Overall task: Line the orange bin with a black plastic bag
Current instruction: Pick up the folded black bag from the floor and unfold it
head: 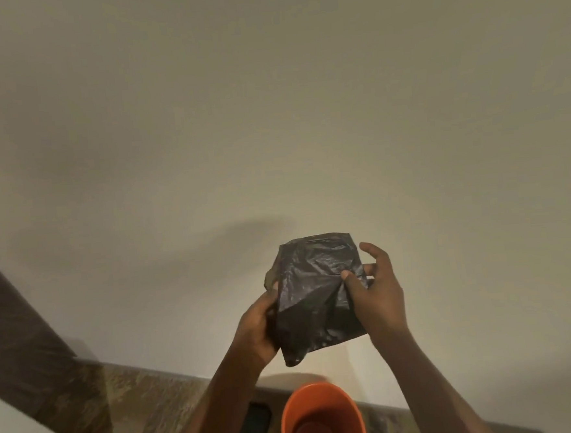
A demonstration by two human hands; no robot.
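Both hands are raised in front of a plain beige wall (270,116), and between them is the black plastic bag (317,298), held in the air above the floor. The bag is crumpled and mostly folded; its upper edge looks straight, and its lowest corner hangs down to a point. Whether its mouth is open, I cannot tell, because the creases hide it.

The left hand (256,326) holds the left edge of the bag. Its fingers are curled around the plastic, but most of them are behind the bag, so only the back of the hand and the thumb side are clear. The right hand (373,288) pinches the right part of the bag between the thumb and 1 finger (the plastic gathers into folds at this place), while the other fingers are spread and lifted free of the bag.

The orange bin (322,420) stands below the hands, near the wall, on a brown patterned floor (148,395). The bottom border of the view cuts off the bin, so only its rim and the inside are seen, and the inside is bare. Just beside the bin, on its left, lies a dark flat object (255,428); it is partly covered by the left forearm and too dark to identify.
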